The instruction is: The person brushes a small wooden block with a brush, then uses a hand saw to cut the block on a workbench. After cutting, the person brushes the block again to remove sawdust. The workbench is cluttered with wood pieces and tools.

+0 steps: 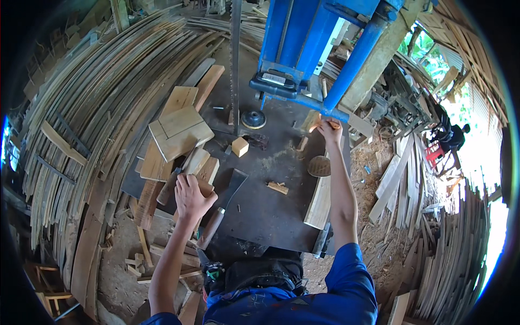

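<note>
My left hand has its fingers curled over a wooden block among stacked board pieces on the left of the dark metal table. A cleaver-like blade with a wooden handle lies beside it. My right hand is closed just below the blue tube of the band saw, at a small pale wood piece; what exactly it grips is unclear. The vertical saw blade stands between my hands, with a small cube, a round dark fitting and a wood scrap nearby.
Long stacked planks fill the left side; more strips lie at the right on a sawdust-strewn floor. Offcuts lie below the table. A person in dark clothing is by a red chair at the far right.
</note>
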Available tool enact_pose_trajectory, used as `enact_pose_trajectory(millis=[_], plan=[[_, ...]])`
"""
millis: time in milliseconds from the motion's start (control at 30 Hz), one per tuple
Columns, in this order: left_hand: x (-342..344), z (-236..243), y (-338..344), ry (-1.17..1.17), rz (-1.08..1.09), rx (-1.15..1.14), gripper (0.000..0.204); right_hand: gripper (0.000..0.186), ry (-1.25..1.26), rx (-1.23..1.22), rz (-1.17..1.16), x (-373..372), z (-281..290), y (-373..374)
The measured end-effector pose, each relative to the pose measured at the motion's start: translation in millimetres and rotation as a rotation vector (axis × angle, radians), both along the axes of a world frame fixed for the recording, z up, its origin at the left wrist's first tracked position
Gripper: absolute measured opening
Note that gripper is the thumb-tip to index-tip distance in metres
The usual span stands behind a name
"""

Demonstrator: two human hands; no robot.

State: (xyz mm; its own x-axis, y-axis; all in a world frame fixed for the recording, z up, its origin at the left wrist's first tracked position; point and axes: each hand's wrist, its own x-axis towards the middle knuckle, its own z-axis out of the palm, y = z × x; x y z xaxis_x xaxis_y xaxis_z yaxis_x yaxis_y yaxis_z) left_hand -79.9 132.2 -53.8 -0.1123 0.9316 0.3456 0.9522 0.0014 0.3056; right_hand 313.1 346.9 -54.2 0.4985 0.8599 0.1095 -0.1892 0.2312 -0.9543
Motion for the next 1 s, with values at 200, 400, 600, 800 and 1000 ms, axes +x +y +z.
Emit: enact_pose_trajectory(millis=[200,400,600,800,1000], plan=[[-1,-2,0,0.024,0.008,0.006,0.056,0.005,-1.021,0.057,-0.268,5,9,-5],[-2,2,-1,0.009,0.012,-0.057,0.056,0.012,-1.254,-0.184,0.4,21,10,-3],[3,-1,5,0.002,-0.027,-0.029,0.058,0.007,-1.11,-0.213,0.308,35,33,9],[5,-2,5,0.029,-0.02,-0.033,0.061,0.016,-1.303,-0.137,0.358,-22,21,-30],[-1,-4,3,0.057,-0.012,-0.034,0.059,0.019,-1.317,-0.172,0.61,-75,48,-95]])
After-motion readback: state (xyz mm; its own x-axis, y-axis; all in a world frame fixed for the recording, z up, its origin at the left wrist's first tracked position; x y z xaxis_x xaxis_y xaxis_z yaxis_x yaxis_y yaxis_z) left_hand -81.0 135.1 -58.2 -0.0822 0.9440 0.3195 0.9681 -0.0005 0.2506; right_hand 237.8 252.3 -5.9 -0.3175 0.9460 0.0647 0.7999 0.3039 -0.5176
